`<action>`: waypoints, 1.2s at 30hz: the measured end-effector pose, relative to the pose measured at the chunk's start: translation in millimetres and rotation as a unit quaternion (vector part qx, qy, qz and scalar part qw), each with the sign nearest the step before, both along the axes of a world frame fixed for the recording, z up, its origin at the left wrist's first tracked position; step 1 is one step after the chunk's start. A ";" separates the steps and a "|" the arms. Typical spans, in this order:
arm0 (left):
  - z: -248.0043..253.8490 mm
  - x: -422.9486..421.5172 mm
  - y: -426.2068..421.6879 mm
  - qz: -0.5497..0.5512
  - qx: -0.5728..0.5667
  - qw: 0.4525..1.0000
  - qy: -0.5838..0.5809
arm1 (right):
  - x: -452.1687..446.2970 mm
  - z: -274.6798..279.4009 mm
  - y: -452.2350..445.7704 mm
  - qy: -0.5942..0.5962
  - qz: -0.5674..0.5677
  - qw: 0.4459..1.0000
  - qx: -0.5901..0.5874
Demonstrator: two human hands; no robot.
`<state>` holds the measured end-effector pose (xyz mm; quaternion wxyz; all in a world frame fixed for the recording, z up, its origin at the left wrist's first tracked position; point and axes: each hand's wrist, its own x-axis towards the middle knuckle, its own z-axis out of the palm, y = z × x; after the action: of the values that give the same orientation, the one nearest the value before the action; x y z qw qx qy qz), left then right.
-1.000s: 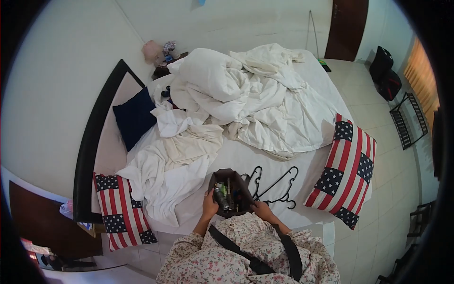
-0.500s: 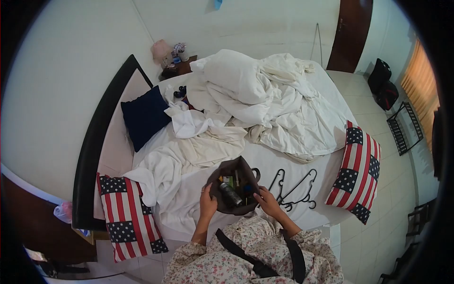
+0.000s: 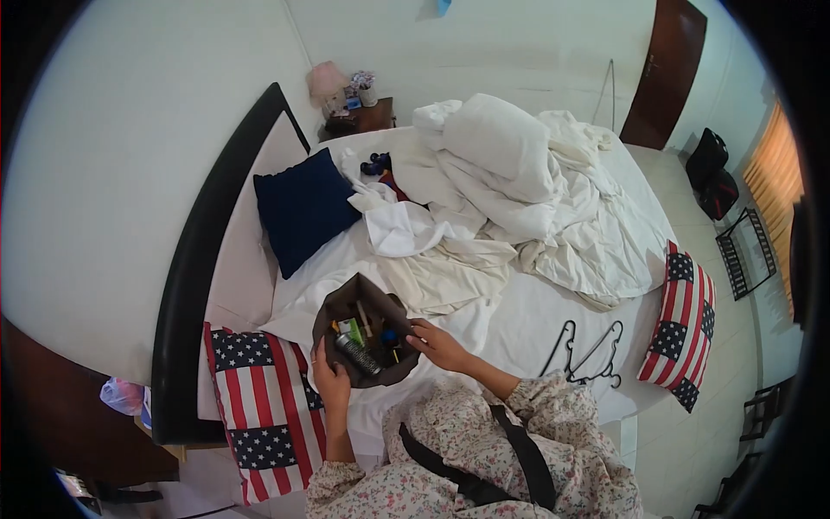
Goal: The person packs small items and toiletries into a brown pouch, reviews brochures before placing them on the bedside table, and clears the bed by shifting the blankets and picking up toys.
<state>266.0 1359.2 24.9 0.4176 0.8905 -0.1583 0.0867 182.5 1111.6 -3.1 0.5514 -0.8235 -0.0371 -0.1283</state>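
A dark brown fabric box [image 3: 393,372] is held over the near side of the bed, tilted so that its inside shows. In it lie a dark cylindrical can [image 3: 358,355], a green item [image 3: 354,329], a light stick-like item [image 3: 364,319] and a blue-topped item [image 3: 389,337]. My left hand [image 3: 331,379] grips the box's left wall. My right hand [image 3: 437,345] has hold of its right edge. Black hangers [image 3: 590,356] lie on the sheet to the right.
White bedding [image 3: 510,164] is heaped on the bed. A navy pillow [image 3: 304,211] leans by the headboard [image 3: 186,285]. Flag-patterned pillows lie at the left [image 3: 264,406] and right [image 3: 681,324]. A nightstand [image 3: 372,119] holds a pink lamp [image 3: 327,80].
Both hands have carried the box left, away from the hangers and toward the left flag-patterned pillow. The camera view has shifted, and the bed and pillows appear farther right.
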 end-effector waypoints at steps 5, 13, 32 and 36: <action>-89.7 25.4 34.0 0.028 0.088 0.994 0.063 | 48.4 -83.1 2.3 0.063 0.090 0.993 -0.053; -126.2 24.4 38.1 0.049 0.029 0.990 0.132 | 138.3 -132.9 -96.8 0.159 -0.042 0.939 -0.302; -122.1 19.6 23.4 0.073 0.032 0.990 0.115 | 68.2 -237.5 -163.7 0.230 -0.320 0.907 -0.148; -122.5 20.9 21.1 0.085 0.019 0.988 0.128 | -28.7 -236.5 -214.5 0.149 -0.433 0.871 -0.180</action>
<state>286.9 1380.3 -97.5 0.4090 0.9121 -0.0292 0.0044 153.8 897.2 -239.6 0.2816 -0.8514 0.3831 -0.2215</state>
